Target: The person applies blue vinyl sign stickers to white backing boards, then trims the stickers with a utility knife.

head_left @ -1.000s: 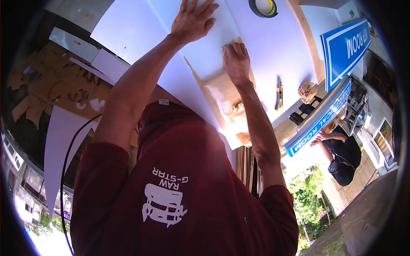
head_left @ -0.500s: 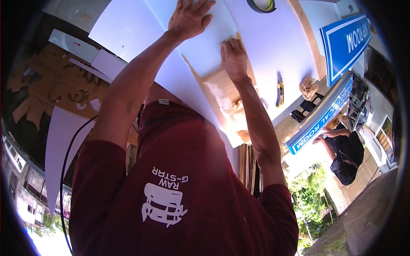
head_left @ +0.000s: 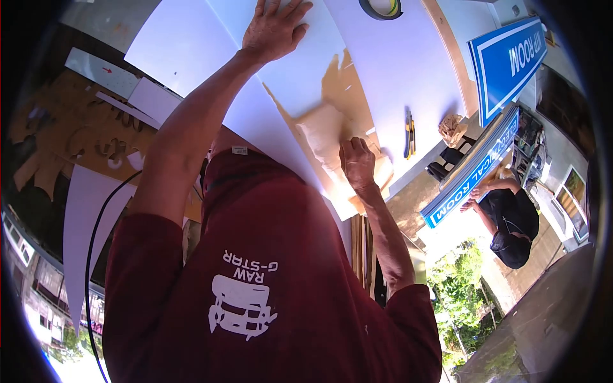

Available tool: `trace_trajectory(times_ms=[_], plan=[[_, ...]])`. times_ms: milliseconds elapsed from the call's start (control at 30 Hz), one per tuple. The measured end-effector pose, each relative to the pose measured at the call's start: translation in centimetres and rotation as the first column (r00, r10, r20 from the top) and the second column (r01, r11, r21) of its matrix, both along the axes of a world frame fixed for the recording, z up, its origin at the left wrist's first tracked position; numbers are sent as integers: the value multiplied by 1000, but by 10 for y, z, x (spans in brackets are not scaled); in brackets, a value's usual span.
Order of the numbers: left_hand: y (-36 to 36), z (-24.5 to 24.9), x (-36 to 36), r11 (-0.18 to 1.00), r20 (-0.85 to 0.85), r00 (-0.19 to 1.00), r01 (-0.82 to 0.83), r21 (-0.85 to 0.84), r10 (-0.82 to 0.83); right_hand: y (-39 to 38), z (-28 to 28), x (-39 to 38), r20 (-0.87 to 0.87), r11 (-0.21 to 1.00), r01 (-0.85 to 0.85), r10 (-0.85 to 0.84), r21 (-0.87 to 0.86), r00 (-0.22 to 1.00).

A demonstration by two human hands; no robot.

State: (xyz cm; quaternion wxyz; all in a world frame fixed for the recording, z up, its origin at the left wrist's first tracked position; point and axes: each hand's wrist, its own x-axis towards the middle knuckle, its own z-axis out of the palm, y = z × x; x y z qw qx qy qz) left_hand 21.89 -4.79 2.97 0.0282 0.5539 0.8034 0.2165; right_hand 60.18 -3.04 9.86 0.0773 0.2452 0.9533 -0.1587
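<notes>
My left hand (head_left: pixel 276 30) lies flat with fingers spread on a white sheet (head_left: pixel 306 70) at the top of the view. My right hand (head_left: pixel 357 163) is closed, fingers pinched on brown paper film (head_left: pixel 325 134), partly peeled from the sheet and bunched toward my body. Brown film with a ragged, torn edge (head_left: pixel 345 86) still lies along the sheet's right side. The exact pinch point is hidden by my fingers.
A yellow-black utility knife (head_left: pixel 409 134), crumpled brown paper (head_left: pixel 451 129) and a tape roll (head_left: pixel 382 7) lie on the white work surface (head_left: pixel 408 70). Blue signs (head_left: pixel 507 67) stand to the right, where another person (head_left: pixel 511 217) handles one. Brown cut-out boards (head_left: pixel 76 134) lie left.
My right hand has moved down toward my body with the brown film, baring more of the sheet and leaving torn film above. My left hand stays on the sheet; the view shifted slightly.
</notes>
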Motion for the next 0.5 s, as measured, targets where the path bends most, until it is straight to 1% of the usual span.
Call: trace_trajectory(times_ms=[33, 133, 233, 333, 367, 467, 500], plan=[[-1, -2, -1, 1000, -4, 1000, -1, 8, 1, -1, 3, 0, 1, 997, 58, -58, -45, 998], [0, 0, 2, 1000, 13, 1000, 12, -3, -12, 5, 8, -9, -15, 993, 55, -57, -100, 998], [-2, 5, 3, 999, 16, 1000, 8, -32, -7, 14, 26, -25, 141, 957, 216, -191, -196, 971], [-2, 4, 3, 1000, 8, 1000, 10, -25, -10, 32, 45, -52, 247, 899, 316, -247, -303, 937], [-1, 2, 2, 1000, 3, 1000, 12, -18, -12, 41, 31, -48, 244, 909, 276, -204, -312, 948], [0, 2, 2, 1000, 12, 1000, 10, -22, -10, 63, 28, -78, 69, 757, 387, -416, -527, 907], [0, 3, 1, 1000, 12, 1000, 7, -19, -7, 71, 23, -95, -43, 807, 389, -453, -445, 891]])
